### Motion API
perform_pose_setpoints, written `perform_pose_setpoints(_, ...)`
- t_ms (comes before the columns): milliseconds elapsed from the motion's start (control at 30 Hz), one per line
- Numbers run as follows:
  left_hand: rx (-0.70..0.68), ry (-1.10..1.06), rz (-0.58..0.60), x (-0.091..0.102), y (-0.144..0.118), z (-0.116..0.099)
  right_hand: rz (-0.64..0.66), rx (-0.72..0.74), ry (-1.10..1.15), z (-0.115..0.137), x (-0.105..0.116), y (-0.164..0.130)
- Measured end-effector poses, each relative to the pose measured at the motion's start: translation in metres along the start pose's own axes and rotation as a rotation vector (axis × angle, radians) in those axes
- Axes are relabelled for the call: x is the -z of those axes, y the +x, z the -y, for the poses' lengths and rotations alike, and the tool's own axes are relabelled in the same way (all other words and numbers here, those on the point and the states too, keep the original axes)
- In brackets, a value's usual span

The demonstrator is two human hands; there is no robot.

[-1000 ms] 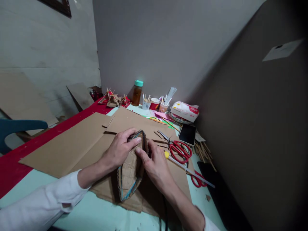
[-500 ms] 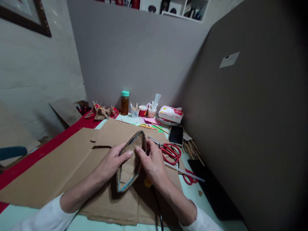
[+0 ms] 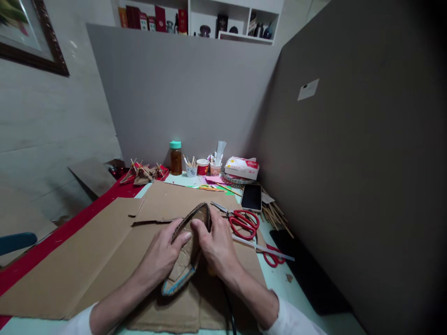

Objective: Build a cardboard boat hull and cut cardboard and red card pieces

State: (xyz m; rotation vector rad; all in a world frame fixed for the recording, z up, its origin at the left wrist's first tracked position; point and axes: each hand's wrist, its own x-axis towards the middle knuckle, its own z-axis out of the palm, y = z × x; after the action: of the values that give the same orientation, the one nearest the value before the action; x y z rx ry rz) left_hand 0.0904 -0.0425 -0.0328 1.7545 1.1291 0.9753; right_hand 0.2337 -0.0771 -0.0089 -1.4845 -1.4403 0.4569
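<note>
A small boat-shaped cardboard piece (image 3: pixel 179 274) with raised walls and a blue-marked rim is tilted between my hands above the flat cardboard. My left hand (image 3: pixel 162 249) grips its left wall, thumb inside and fingers behind. On the other wall my right hand (image 3: pixel 216 239) is closed, its thumb pressing inside near the far end. The fingertips behind both walls are hidden. Just right of my right hand lie red-handled scissors (image 3: pixel 242 224) and a translucent glue stick (image 3: pixel 261 246). A black cord (image 3: pixel 228 302) runs below my right wrist, beside a partly hidden yellow-orange object.
Large cardboard sheets (image 3: pixel 104 251) cover much of the table. A second pair of scissors (image 3: pixel 274 256), a phone (image 3: pixel 251 197) and wooden sticks (image 3: pixel 275 214) lie right. A bottle (image 3: pixel 175 160), several cups (image 3: pixel 203 166) and a tissue pack (image 3: pixel 241 167) stand behind, before a grey partition (image 3: pixel 174 88).
The view has tilted up a little, showing more shelf. The cardboard piece has turned and tipped slightly in my hands, which keep their grip on both walls.
</note>
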Motion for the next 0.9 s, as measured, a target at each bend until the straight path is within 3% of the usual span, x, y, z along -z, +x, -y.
perform_pose_setpoints(167, 0.121, -0.208, 0.174, 0.017, 0.008, 0.002, 0.100, 0.000, -0.015, -0.006, -0.002, -0.001)
perform_pose_setpoints(367, 0.163, -0.035, 0.212, 0.049, 0.004, 0.015, 0.233, -0.006, 0.057, -0.008, -0.004, -0.003)
perform_pose_setpoints(700, 0.118, 0.472, -0.059, 0.069, 0.001, 0.018, 0.052, 0.009, 0.183, -0.003, 0.013, 0.009)
perform_pose_setpoints(900, 0.093, 0.583, -0.054, 0.080, 0.004, 0.027, -0.023, 0.009, 0.241, -0.002, 0.021, 0.009)
